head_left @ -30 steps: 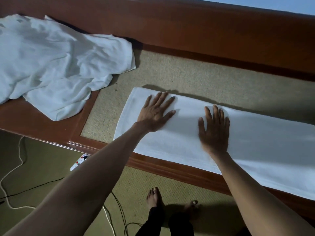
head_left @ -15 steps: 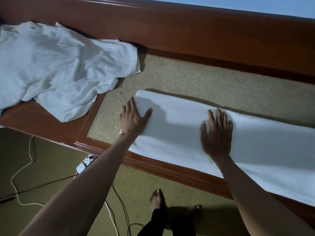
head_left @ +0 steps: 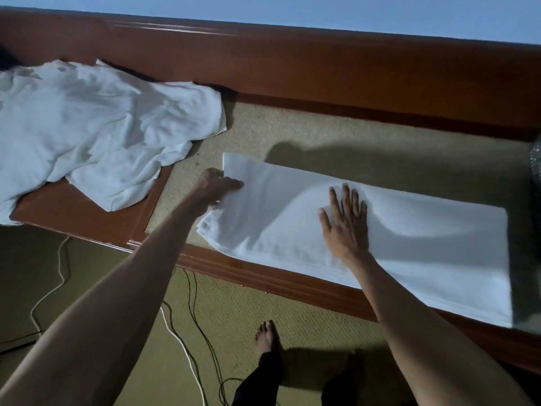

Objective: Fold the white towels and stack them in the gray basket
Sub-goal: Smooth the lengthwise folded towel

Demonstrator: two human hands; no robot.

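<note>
Head camera: the fingers [head_left: 231, 184] of the left hand [head_left: 218, 187] are curled round the left end of the folded towel [head_left: 424, 230], pinching its layers where that end lifts slightly off the surface. The fingers [head_left: 346, 200] of the right hand [head_left: 347, 227] are straight and spread, pressing flat on the middle of the same towel. Two bare forearms reach in from the bottom of the view.

The folded towel is one long white strip. It lies on a tan woven mat [head_left: 322, 133] set inside a reddish wooden frame [head_left: 292, 68], and its near long edge lies along the front rail.

One crumpled pile of white towels [head_left: 96, 121] lies to the left, well apart from the strip, partly on the wood and partly on the mat. How many towels it holds cannot be told.

A dark gray shape [head_left: 531, 259] covers the strip's right end at the picture's edge, too blurred to identify.

On the floor below are one white cable [head_left: 46, 294] and several thin black cables [head_left: 202, 323]. One bare foot [head_left: 266, 336] shows clearly, and a second is in shadow beside it.
</note>
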